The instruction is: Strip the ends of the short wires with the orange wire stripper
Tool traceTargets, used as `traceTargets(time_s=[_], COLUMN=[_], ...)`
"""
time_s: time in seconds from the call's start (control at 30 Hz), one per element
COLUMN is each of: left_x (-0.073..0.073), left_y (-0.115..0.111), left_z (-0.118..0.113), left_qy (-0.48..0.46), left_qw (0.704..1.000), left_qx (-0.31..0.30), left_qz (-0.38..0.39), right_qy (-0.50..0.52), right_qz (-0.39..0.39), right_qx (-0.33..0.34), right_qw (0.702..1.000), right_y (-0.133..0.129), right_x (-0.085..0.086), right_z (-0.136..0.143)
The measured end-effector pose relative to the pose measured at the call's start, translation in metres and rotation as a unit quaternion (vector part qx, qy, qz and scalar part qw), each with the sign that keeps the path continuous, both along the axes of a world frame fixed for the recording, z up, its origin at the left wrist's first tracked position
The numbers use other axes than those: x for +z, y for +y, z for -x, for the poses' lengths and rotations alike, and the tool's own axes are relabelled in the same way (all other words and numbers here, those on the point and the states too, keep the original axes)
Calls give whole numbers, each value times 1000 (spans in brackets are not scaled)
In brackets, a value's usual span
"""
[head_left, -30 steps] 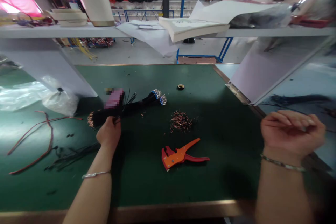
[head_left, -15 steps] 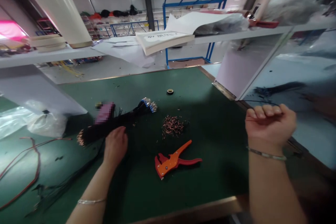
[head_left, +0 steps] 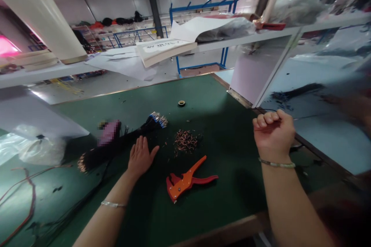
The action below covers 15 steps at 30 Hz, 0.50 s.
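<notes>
My left hand (head_left: 141, 156) is flat with its fingers and thumb apart, close to the near side of a thick bundle of black wires (head_left: 116, 143). Bare copper ends show at the bundle's left end, blue and silvery terminals at its right end. On the right, my right hand (head_left: 274, 131) is raised and closed like a fist. A thin black wire (head_left: 268, 109) runs out from the top of that fist. Between the hands lie orange-and-red wire strippers (head_left: 185, 181) and a small pile of copper wire bits (head_left: 185, 141).
A tape roll (head_left: 181, 103) lies farther back on the green table (head_left: 220, 135). Loose black wires (head_left: 78, 206) and red wires (head_left: 31, 197) are at left, beside a plastic bag (head_left: 43, 148). A shelf (head_left: 214, 42) spans the back. Another person's hand (head_left: 344, 102) is blurred at right.
My left hand has shifted right and its fingers have spread. The right fist has moved left in view. The camera view has turned slightly; the strippers and copper pile lie as before.
</notes>
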<state>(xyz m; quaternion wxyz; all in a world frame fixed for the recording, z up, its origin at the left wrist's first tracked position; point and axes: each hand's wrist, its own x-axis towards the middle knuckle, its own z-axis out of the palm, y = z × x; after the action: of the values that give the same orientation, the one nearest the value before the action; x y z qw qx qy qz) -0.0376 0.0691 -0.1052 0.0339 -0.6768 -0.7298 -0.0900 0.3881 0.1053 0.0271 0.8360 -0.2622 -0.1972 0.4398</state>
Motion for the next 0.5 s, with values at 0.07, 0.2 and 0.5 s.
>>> traceTargets(time_s=[0.07, 0.2, 0.5], left_x=[1, -4, 8], left_y=[7, 6, 27], left_z=[-6, -43, -28], left_qy=[1, -14, -81], left_qw=[1000, 992, 995], left_qx=[11, -118, -44], left_qz=[11, 45, 45], right_qy=[-19, -64, -105], right_qz=[-5, -11, -6], right_qx=[15, 27, 32], right_qw=[1000, 997, 994], right_y=[0, 1, 5], right_x=[-4, -9, -18], right_z=[2, 6, 15])
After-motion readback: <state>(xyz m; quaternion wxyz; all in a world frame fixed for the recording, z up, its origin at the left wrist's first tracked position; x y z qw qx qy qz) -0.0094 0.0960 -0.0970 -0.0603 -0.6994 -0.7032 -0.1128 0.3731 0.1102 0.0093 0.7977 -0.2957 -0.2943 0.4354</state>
